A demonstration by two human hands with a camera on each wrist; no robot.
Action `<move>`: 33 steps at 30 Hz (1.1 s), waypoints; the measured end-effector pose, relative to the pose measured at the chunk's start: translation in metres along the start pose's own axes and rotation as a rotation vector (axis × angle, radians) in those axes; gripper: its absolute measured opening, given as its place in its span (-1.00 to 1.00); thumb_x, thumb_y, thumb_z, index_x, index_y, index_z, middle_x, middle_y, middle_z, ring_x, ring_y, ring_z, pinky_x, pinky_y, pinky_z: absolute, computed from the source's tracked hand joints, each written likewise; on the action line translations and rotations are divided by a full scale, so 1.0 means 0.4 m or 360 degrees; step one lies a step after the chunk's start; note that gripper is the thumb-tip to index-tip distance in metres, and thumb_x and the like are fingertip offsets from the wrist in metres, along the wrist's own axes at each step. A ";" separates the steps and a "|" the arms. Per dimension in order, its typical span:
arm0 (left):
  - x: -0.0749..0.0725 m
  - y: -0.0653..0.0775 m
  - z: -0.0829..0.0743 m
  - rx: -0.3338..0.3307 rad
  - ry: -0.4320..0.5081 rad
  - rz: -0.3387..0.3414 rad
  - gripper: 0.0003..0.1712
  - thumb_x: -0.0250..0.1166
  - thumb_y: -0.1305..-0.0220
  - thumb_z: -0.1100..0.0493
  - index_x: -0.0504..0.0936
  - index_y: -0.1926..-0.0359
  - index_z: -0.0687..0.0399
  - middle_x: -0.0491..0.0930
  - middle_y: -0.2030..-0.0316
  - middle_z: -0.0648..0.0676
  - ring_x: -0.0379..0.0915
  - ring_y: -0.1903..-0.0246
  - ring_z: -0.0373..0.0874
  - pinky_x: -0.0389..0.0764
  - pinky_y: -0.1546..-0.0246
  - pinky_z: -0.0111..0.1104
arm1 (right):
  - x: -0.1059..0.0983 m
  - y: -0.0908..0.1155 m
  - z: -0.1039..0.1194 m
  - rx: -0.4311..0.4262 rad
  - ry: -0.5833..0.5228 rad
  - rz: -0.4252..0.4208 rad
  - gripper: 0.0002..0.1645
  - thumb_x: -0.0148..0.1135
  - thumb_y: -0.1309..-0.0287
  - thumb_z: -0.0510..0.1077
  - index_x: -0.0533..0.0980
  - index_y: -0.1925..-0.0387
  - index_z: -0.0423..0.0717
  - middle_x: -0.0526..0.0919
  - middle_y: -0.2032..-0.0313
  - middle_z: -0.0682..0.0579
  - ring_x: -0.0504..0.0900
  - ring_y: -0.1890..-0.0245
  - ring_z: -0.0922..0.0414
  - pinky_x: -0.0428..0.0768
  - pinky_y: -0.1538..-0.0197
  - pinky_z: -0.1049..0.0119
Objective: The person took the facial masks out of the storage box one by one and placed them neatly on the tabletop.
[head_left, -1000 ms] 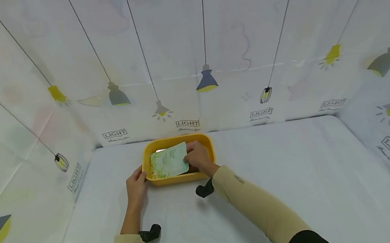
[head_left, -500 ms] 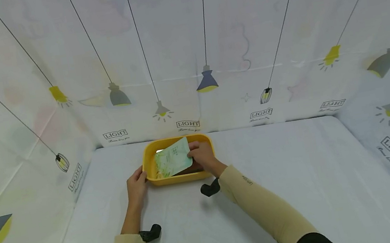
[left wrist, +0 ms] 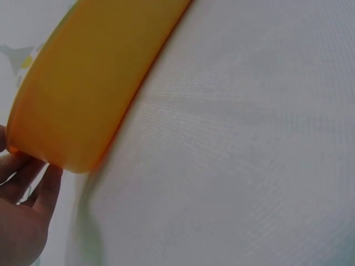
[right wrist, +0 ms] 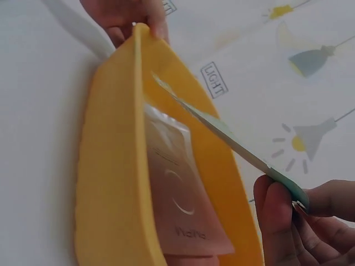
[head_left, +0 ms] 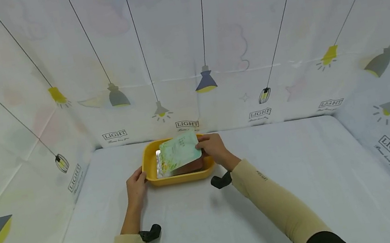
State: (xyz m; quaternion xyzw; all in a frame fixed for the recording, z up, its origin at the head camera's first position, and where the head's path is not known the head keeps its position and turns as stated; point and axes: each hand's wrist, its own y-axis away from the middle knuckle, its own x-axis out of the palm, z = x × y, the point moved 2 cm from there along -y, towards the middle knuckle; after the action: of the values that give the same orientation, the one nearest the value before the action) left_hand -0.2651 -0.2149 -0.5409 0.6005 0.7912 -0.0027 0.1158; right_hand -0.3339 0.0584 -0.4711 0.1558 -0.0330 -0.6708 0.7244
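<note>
A yellow rectangular plastic tub (head_left: 177,180) stands at the back of the table. My left hand (head_left: 136,187) holds its left end; the right wrist view shows the thumb over the rim, the fingers outside. My right hand (head_left: 214,147) pinches the right edge of a flat pale-green sachet (head_left: 179,152), shaped like a face mask packet, between thumb and fingers. The sachet is tilted over the tub. Below it a pinkish-brown sachet (right wrist: 183,194) with a clear end lies inside the tub. A silvery edge (head_left: 158,164) shows at the green sachet's left.
White cloth covers the table (head_left: 305,180). Behind and at both sides hang white curtains (head_left: 242,36) printed with lamps. Dark wrist mounts (head_left: 221,180) sit on both forearms near the sleeve cuffs.
My right hand has drawn the green sachet up and to the right, above the tub's far rim. More of the pinkish-brown sachet shows. The left hand stays at the tub's end.
</note>
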 end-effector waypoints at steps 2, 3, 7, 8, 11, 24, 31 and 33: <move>-0.001 0.000 0.001 0.0000 0.0004 0.0005 -0.49 -0.04 -0.47 0.17 0.36 -0.35 0.27 0.40 -0.32 0.24 0.40 -0.24 0.07 0.44 -0.31 -0.10 | -0.017 0.000 0.006 -0.0012 -0.0013 0.0021 -0.56 0.24 -0.16 -0.30 0.52 -0.10 -0.31 0.65 0.02 -0.25 0.68 0.40 0.15 0.73 0.07 0.14; -0.001 -0.001 0.002 0.0000 0.0008 0.0006 -0.49 -0.04 -0.47 0.17 0.36 -0.35 0.27 0.40 -0.32 0.24 0.40 -0.24 0.07 0.43 -0.31 -0.10 | -0.025 -0.001 0.009 -0.0014 -0.0016 0.0030 -0.57 0.24 -0.17 -0.30 0.52 -0.10 -0.31 0.66 0.03 -0.25 0.68 0.41 0.15 0.74 0.11 0.18; -0.003 -0.002 0.005 0.0001 0.0006 0.0010 -0.49 -0.05 -0.48 0.16 0.35 -0.35 0.26 0.39 -0.33 0.23 0.38 -0.26 0.08 0.42 -0.33 -0.11 | -0.059 -0.008 0.017 0.0011 -0.0010 0.0057 -0.57 0.23 -0.20 -0.27 0.51 -0.12 -0.26 0.67 0.01 -0.21 0.70 0.38 0.15 0.74 0.14 0.28; -0.004 -0.003 0.006 0.0005 0.0004 0.0014 -0.49 -0.05 -0.48 0.16 0.35 -0.36 0.26 0.38 -0.34 0.24 0.38 -0.27 0.08 0.42 -0.33 -0.10 | -0.066 -0.008 0.020 0.0018 -0.0006 0.0063 -0.56 0.23 -0.21 -0.27 0.51 -0.13 -0.26 0.66 0.00 -0.21 0.70 0.36 0.15 0.74 0.13 0.27; -0.005 -0.004 0.009 0.0002 0.0011 0.0009 -0.50 -0.04 -0.48 0.16 0.36 -0.35 0.25 0.39 -0.33 0.23 0.38 -0.27 0.08 0.42 -0.34 -0.11 | -0.089 -0.009 0.025 0.0042 -0.0019 0.0075 -0.55 0.22 -0.22 -0.26 0.49 -0.16 -0.24 0.65 -0.03 -0.19 0.70 0.32 0.14 0.73 0.09 0.28; -0.005 -0.009 0.011 -0.0056 0.0092 0.0042 -0.51 0.00 -0.49 0.15 0.37 -0.35 0.25 0.40 -0.33 0.23 0.39 -0.27 0.06 0.46 -0.30 -0.24 | -0.200 -0.005 0.023 0.0056 -0.0158 0.0049 -0.51 0.22 -0.26 -0.22 0.44 -0.20 -0.23 0.58 -0.07 -0.16 0.65 0.23 0.10 0.72 0.19 0.40; -0.011 -0.005 0.010 -0.0041 0.0098 0.0015 -0.51 0.02 -0.48 0.15 0.36 -0.36 0.18 0.40 -0.33 0.18 0.40 -0.26 0.00 0.55 -0.17 -0.41 | -0.255 -0.004 0.012 0.0045 -0.0184 0.0029 -0.50 0.21 -0.27 -0.22 0.42 -0.22 -0.23 0.56 -0.10 -0.15 0.67 0.24 0.14 0.72 0.18 0.41; -0.010 -0.004 0.009 -0.0032 0.0116 0.0017 -0.50 0.02 -0.48 0.16 0.34 -0.37 0.17 0.39 -0.33 0.17 0.39 -0.26 -0.01 0.57 -0.07 -0.55 | -0.273 -0.003 0.011 0.0048 -0.0194 0.0009 -0.49 0.22 -0.27 -0.22 0.41 -0.23 -0.23 0.56 -0.09 -0.14 0.67 0.25 0.16 0.71 0.21 0.42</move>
State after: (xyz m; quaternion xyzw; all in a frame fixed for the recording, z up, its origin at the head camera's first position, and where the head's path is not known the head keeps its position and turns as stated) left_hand -0.2650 -0.2196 -0.5438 0.6032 0.7916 0.0277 0.0930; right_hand -0.3471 0.1646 -0.4497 0.1254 -0.0877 -0.6764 0.7205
